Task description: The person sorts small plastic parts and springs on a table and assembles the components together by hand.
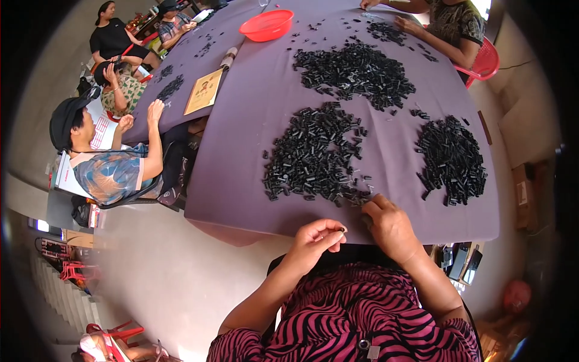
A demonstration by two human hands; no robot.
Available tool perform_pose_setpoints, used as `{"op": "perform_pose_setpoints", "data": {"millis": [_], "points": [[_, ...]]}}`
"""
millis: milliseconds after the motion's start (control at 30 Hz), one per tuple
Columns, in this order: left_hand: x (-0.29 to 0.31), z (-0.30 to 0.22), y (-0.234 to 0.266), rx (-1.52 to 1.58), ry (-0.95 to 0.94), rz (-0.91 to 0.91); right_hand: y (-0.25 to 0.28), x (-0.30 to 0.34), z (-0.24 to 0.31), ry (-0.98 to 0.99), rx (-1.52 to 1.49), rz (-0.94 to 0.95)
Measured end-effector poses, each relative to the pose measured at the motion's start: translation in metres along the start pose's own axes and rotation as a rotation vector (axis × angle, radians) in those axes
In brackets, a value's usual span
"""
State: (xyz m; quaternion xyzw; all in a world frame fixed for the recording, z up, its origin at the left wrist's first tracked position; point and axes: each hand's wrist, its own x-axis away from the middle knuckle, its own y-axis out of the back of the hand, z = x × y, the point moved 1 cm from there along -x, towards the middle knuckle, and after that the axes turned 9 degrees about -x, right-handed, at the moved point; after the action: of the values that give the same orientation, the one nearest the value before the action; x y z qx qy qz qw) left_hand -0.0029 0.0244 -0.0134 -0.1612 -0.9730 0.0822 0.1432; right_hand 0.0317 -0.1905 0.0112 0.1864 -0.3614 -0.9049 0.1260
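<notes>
My left hand (316, 242) is raised just off the table's near edge. Its thumb and fingers pinch a small black cylindrical piece (343, 229), mostly covered by the fingertips. Beside it, my right hand (392, 229) reaches down to the cloth, fingertips drawn together at the near corner of a pile of short black cylinders (310, 154). Whatever those fingertips hold is hidden. Tiny clear or silvery bits (353, 181) lie among the pieces just beyond them. Another heap of black cylinders (452, 160) sits to the right, and a larger one (356, 72) lies farther back.
A purple-grey cloth covers the long table (235, 181). A red basin (266, 25) and a framed picture (204, 92) rest on it. One person (117, 151) sits along the left side, others farther back. Someone at the far right (455, 30) handles pieces near a red chair (482, 60).
</notes>
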Motion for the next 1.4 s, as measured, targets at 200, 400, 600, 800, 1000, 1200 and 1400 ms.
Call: {"op": "perform_pose_setpoints", "data": {"millis": [200, 400, 600, 800, 1000, 1200, 1400], "points": [[0.005, -0.008, -0.007, -0.026, -0.017, 0.027, 0.018, 0.009, -0.005, -0.226, -0.508, 0.072], [-0.002, -0.006, -0.023, -0.028, 0.009, 0.064, 0.015, 0.026, -0.016, -0.45, -1.413, 0.102], [-0.002, -0.009, -0.033, -0.092, 0.03, 0.075, 0.009, 0.035, -0.025, -0.4, -1.422, 0.095], [-0.002, -0.01, -0.034, -0.157, 0.038, 0.093, 0.01, 0.037, -0.024, -0.39, -1.475, 0.108], [0.0, -0.005, -0.034, -0.164, 0.039, 0.103, 0.015, 0.036, -0.012, -0.365, -1.381, 0.147], [0.003, -0.007, -0.035, -0.137, 0.062, 0.077, 0.02, 0.034, -0.005, -0.301, -1.254, 0.166], [0.003, -0.006, -0.03, -0.124, 0.113, 0.109, 0.021, 0.031, -0.004, -0.206, -1.072, 0.17]]}}
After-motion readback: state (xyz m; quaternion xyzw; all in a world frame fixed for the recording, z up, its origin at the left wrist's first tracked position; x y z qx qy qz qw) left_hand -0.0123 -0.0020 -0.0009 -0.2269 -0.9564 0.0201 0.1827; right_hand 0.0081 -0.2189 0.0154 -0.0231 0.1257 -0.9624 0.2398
